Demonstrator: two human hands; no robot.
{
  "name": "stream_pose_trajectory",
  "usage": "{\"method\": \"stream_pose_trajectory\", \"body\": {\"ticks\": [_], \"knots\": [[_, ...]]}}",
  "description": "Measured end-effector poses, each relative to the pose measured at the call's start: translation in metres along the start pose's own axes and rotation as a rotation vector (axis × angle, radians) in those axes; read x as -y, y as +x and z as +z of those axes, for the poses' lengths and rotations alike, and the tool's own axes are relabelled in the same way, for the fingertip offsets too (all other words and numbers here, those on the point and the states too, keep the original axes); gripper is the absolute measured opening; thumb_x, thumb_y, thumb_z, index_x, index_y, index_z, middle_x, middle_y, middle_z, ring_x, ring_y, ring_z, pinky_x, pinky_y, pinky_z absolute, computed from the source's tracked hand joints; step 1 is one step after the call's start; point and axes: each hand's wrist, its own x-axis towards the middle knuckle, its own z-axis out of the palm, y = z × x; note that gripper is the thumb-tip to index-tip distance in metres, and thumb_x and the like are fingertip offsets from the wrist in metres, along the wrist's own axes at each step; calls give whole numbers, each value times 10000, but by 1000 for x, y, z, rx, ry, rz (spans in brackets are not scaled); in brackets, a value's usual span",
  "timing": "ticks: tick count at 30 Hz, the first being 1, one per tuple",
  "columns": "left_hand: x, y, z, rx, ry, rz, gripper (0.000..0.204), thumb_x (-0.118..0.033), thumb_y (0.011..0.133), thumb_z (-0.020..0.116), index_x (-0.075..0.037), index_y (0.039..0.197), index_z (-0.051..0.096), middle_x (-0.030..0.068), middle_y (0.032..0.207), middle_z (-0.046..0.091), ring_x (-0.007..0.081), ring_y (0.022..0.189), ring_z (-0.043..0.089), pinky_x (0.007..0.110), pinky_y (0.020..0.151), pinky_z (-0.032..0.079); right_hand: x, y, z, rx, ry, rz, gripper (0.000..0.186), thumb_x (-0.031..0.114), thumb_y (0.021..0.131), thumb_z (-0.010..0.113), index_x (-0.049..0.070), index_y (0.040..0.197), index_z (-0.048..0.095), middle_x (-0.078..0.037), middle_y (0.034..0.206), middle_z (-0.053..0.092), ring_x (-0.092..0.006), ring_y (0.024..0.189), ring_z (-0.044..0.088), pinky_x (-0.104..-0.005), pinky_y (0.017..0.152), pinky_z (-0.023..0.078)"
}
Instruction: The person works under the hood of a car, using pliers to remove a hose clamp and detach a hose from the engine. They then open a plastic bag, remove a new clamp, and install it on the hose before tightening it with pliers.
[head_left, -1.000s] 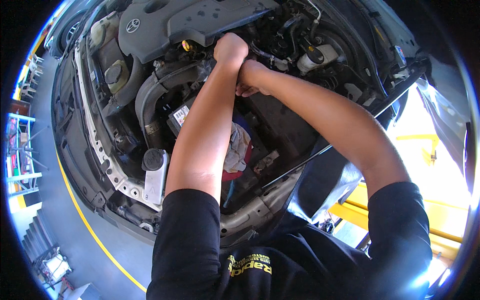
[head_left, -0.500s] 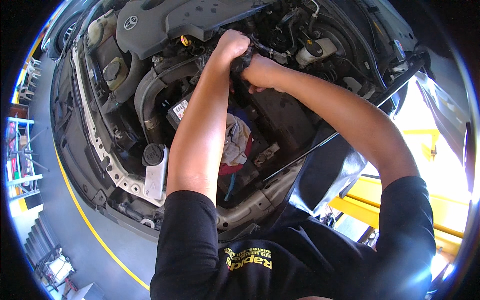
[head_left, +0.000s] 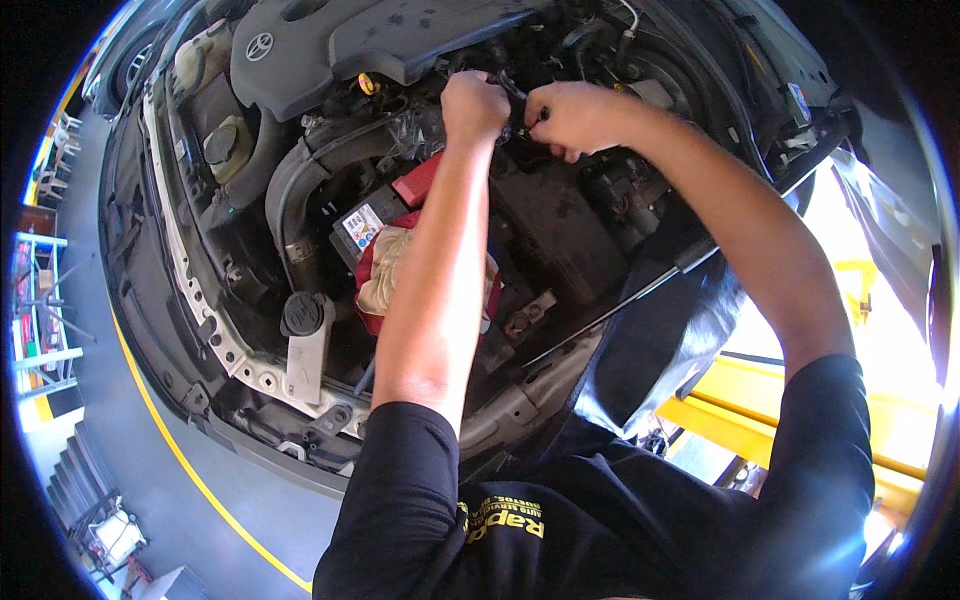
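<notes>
Over the back of the engine bay, my left hand (head_left: 475, 108) is closed at a dark part (head_left: 508, 92) that shows between my two hands. Just right of it, my right hand (head_left: 578, 120) has its fingers curled round something small and black, mostly covered by the fingers. What either hand grips is too hidden to name. Below my left forearm lie beige and red rags (head_left: 388, 268), partly covered by the arm. Beside them is a battery (head_left: 358, 228) with a white label and a red cover (head_left: 418, 180). Crumpled clear plastic (head_left: 412, 132) sits left of my left hand.
A grey engine cover (head_left: 345, 45) and yellow dipstick handle (head_left: 369, 84) are at the back left. A thick intake hose (head_left: 290, 195) curves down the left. A white reservoir (head_left: 305, 365) stands near the front edge. A metal rod (head_left: 640, 292) slants across the right.
My right hand has moved right, away from my left hand, which has shifted slightly right and nearer. The rags, red cover and clear plastic show more now.
</notes>
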Motion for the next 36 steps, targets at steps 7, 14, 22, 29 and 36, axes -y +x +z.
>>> {"method": "stream_pose_trajectory", "body": {"ticks": [7,14,22,29,36], "knots": [[-35,-37,24,-289,-19,-158,196,-69,853,579,64,912,709,338,950,694,520,959,671,514,873,541,-62,47,-62,-254,-110,-74,187,201,1011,608,50,1111,657,-96,810,715,-161,620,683,-330,535,541],[-32,-57,45,-404,-80,-48,180,-13,885,565,92,989,666,289,1014,669,486,976,647,523,890,515,-62,105,-54,-575,-304,-574,213,219,988,654,25,1073,674,-126,883,733,-248,816,704,-389,767,552],[-30,-57,54,-460,-80,5,87,3,853,586,54,921,606,240,1003,617,464,973,615,531,851,500,-50,119,-34,-581,-350,-574,275,287,1018,595,37,1081,691,-190,889,709,-405,868,686,-463,780,531],[-29,-55,49,-400,-76,-48,129,-67,875,607,36,950,628,243,1003,654,484,952,645,546,844,520,-47,150,-23,-685,-36,-472,415,387,1036,580,6,988,736,-140,849,735,-283,819,724,-432,786,535],[-29,-53,54,-436,-77,-40,118,-10,853,588,68,935,620,267,1014,635,478,989,625,533,873,510,-37,137,-12,-749,53,-581,528,427,1044,509,-9,830,718,-217,802,710,-393,822,706,-459,759,537]]}}
